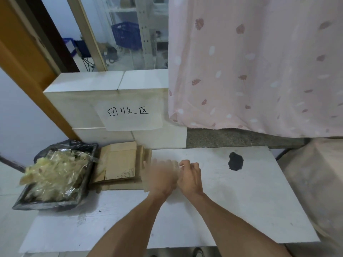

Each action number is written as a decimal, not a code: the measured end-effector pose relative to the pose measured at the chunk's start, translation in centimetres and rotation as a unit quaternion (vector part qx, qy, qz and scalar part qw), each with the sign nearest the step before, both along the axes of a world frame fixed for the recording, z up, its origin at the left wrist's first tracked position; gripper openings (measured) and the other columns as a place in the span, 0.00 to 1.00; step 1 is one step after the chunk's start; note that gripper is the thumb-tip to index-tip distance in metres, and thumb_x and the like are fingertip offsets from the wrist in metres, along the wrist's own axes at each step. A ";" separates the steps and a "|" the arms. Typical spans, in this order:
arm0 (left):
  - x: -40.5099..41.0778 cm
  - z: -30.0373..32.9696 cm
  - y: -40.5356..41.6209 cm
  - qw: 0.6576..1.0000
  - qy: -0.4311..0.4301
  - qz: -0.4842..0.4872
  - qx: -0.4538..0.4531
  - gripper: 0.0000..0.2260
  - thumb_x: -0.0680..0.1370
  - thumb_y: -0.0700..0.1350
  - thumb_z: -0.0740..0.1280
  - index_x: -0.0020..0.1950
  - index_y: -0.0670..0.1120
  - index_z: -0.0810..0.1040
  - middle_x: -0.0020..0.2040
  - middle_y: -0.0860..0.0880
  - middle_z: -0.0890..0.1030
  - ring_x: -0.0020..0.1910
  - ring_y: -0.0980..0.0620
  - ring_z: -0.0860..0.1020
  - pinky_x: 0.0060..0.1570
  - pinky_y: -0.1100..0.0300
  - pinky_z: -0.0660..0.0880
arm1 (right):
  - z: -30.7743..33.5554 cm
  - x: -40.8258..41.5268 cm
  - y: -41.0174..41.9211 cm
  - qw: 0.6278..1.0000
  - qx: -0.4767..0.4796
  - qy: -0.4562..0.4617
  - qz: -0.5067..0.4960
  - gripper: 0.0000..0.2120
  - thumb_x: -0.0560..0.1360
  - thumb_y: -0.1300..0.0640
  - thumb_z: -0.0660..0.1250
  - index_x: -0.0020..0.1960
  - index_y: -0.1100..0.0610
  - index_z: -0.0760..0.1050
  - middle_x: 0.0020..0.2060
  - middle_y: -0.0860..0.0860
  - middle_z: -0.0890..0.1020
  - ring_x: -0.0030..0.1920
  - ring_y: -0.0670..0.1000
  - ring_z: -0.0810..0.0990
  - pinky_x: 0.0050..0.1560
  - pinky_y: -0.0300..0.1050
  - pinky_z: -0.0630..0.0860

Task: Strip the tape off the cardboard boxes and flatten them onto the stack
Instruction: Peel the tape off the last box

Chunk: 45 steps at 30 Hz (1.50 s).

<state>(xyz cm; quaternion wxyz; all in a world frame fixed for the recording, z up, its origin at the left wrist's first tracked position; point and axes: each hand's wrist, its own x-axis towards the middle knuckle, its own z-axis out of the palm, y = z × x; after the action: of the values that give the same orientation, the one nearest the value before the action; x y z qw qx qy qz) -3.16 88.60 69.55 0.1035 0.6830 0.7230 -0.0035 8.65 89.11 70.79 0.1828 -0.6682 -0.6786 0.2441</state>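
My two hands meet over the white table (241, 210), just right of the stack of flattened cardboard (120, 164). My right hand (190, 176) has its fingers curled and pinches a bit of clear tape (176, 163) at its fingertips. My left hand (161, 177) is smeared by motion right beside it, touching the right hand. A translucent strip seems to lie over the left hand, and its grip is too blurred to read. No standing box is in view.
A black-lined bin (55, 201) heaped with crumpled clear tape sits left of the cardboard stack. White blocks with a handwritten paper sign (128, 112) stand behind. A dark patch (235, 161) marks the table. A pink curtain (259, 71) hangs at the right.
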 end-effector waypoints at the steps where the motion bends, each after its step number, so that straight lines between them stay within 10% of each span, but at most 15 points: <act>1: 0.4 0.4 0.2 1.000 0.017 -0.011 -0.010 0.32 0.71 0.58 0.68 0.72 0.55 0.60 0.68 0.50 0.69 0.78 0.41 0.54 0.69 0.34 0.27 | 0.1 0.2 0.0 1.000 -0.002 0.006 -0.008 0.17 0.74 0.65 0.61 0.60 0.52 0.70 0.47 0.48 0.80 0.60 0.51 0.67 0.56 0.40 0.67; 11: 3.2 -2.5 0.2 0.999 -0.003 -0.043 -0.027 0.35 0.72 0.66 0.58 0.76 0.54 0.57 0.73 0.51 0.66 0.79 0.42 0.50 0.64 0.38 0.21 | -0.3 2.0 -0.3 0.993 -0.015 0.097 -0.061 0.09 0.77 0.60 0.60 0.55 0.50 0.71 0.36 0.40 0.65 0.56 0.53 0.73 0.56 0.47 0.73; 22: 6.6 -3.3 0.1 0.996 -0.076 0.008 -0.038 0.26 0.82 0.56 0.53 0.80 0.55 0.56 0.81 0.51 0.55 0.80 0.43 0.43 0.70 0.32 0.32 | -2.0 4.8 0.9 0.997 0.049 0.037 -0.043 0.16 0.75 0.57 0.59 0.63 0.50 0.69 0.50 0.49 0.80 0.58 0.52 0.71 0.58 0.46 0.70; 28: 7.4 -4.3 0.8 0.998 -0.029 0.010 -0.048 0.27 0.82 0.57 0.52 0.81 0.54 0.52 0.81 0.52 0.52 0.80 0.44 0.42 0.70 0.31 0.34 | -3.8 7.2 0.1 0.991 -0.048 0.127 -0.009 0.39 0.70 0.58 0.65 0.76 0.49 0.52 0.76 0.49 0.61 0.73 0.52 0.64 0.70 0.45 0.64; 35: 8.0 -6.3 -0.1 0.999 -0.017 0.031 -0.017 0.31 0.79 0.59 0.32 0.80 0.57 0.57 0.80 0.55 0.56 0.80 0.46 0.44 0.71 0.35 0.32 | -2.4 9.7 2.6 0.957 -0.228 0.015 0.179 0.55 0.68 0.46 0.70 0.79 0.49 0.34 0.80 0.56 0.48 0.79 0.55 0.50 0.77 0.52 0.56; 45: 7.9 -5.2 -1.4 0.998 0.029 -0.010 -0.060 0.26 0.83 0.54 0.51 0.81 0.56 0.48 0.82 0.51 0.48 0.80 0.42 0.44 0.72 0.33 0.44 | -3.9 7.9 2.0 0.948 -0.176 -0.158 0.214 0.44 0.69 0.46 0.72 0.76 0.57 0.54 0.73 0.52 0.63 0.79 0.57 0.48 0.74 0.57 0.56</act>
<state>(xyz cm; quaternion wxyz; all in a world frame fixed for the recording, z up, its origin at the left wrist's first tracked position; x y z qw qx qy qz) 4.73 87.18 64.38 0.1235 0.6825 0.7172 -0.0676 16.60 91.12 66.87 -0.1043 -0.5586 -0.7722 0.2842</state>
